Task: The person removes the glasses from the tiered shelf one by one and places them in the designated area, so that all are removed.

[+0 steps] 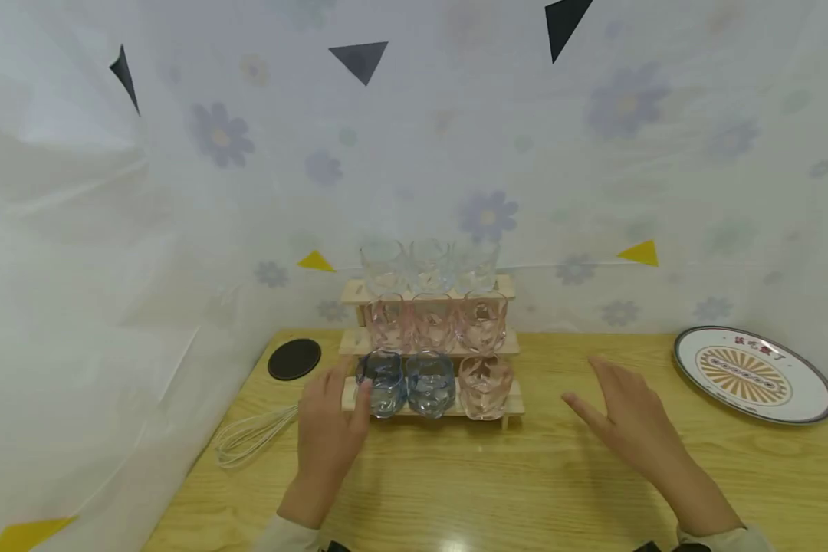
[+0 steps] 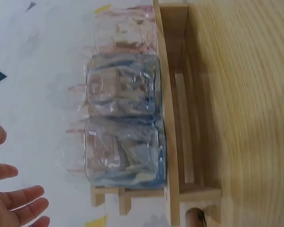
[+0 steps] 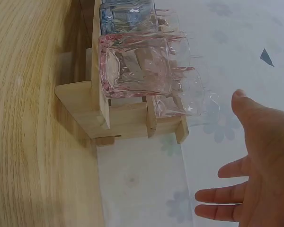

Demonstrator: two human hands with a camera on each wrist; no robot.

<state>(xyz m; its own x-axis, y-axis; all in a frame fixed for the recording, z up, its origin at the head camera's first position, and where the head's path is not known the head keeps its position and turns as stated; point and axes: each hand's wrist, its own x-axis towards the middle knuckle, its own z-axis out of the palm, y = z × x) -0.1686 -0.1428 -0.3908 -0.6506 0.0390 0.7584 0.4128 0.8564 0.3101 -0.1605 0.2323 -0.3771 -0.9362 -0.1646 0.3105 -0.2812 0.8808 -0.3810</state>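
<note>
A three-tier wooden rack (image 1: 514, 400) holds faceted glasses. On the bottom tier are a left blue glass (image 1: 384, 395), a second blue glass (image 1: 431, 385) and a pink glass (image 3: 135, 66). Pink glasses (image 1: 433, 326) fill the middle tier, with clear glasses (image 1: 384, 268) on top. My left hand (image 1: 331, 433) is raised at the rack's left end, thumb overlapping the left blue glass in the head view; it grips nothing. To the right of the rack my right hand (image 1: 631, 418) is held with fingers spread and thumb out, apart from the glasses.
A white oval plate (image 1: 803, 383) with an orange ray pattern lies at the right. At the left are a black round disc (image 1: 294, 359) and a wire whisk (image 1: 255, 437), its handle hidden behind my left hand. A flower-patterned sheet (image 1: 414, 138) hangs behind the wooden table (image 1: 469, 483).
</note>
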